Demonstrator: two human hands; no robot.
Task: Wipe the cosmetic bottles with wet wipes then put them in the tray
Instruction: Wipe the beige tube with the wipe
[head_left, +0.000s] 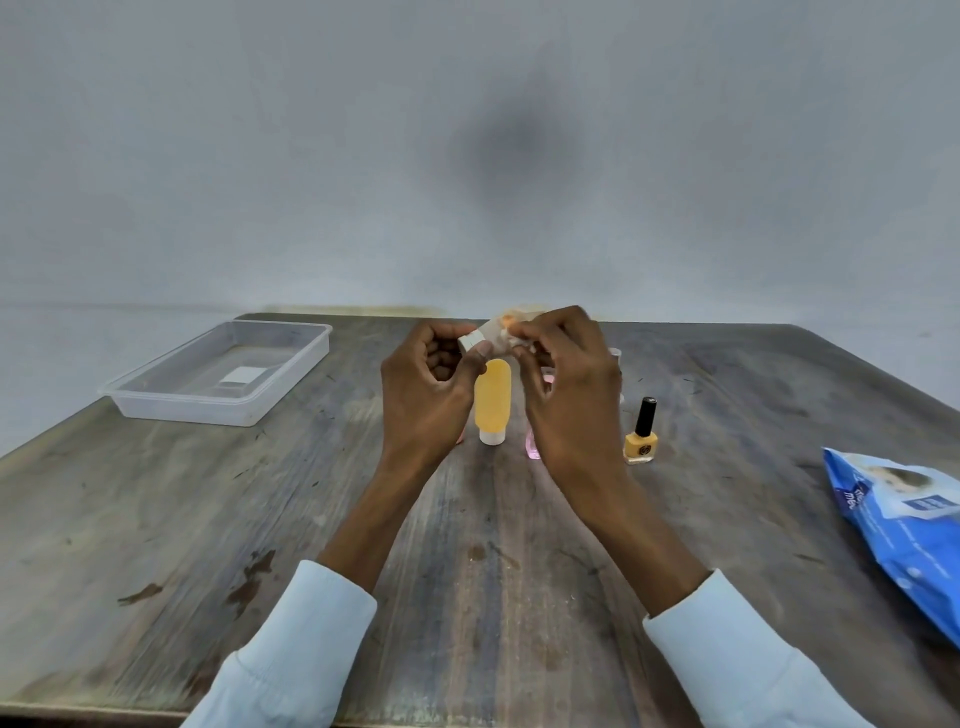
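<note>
Held bottle (480, 335): a small orange bottle with a pale cap, raised above the middle of the desk, about 12 o'clock from the standing bottles; most of it is hidden by fingers and wipe.
Left hand (426, 379): its fingers curl in and its thumb and fingertips pinch the capped end of the held bottle.
Right hand (566, 374): its fingers are bunched around a crumpled wet wipe (506, 340), pressing it on the bottle's other end.
Progress: wiping looks under way on what seems the first bottle; this is a judgement from the bare tray.
Tray (291, 387): clear plastic, at about 10 o'clock from the hands, well apart from them; only a white label shows through its floor, no bottle inside.
Left to do: the orange tube (493, 402) standing on its white cap, a pink bottle (532, 447) half hidden behind the right wrist, the yellow nail polish (641, 434) at 3 o'clock of the tube, and a pale item behind the right hand, too hidden to name.
Wipes pack (904, 525): blue, at 4 o'clock, at the desk's right edge.
Open room: bare desk (260, 519) lies between the hands and the tray, so the path toward 10 o'clock looks free.
Edges: the tray sits near the desk's far left edge; the standing bottles crowd just under the hands and could be knocked if the hands drop.
</note>
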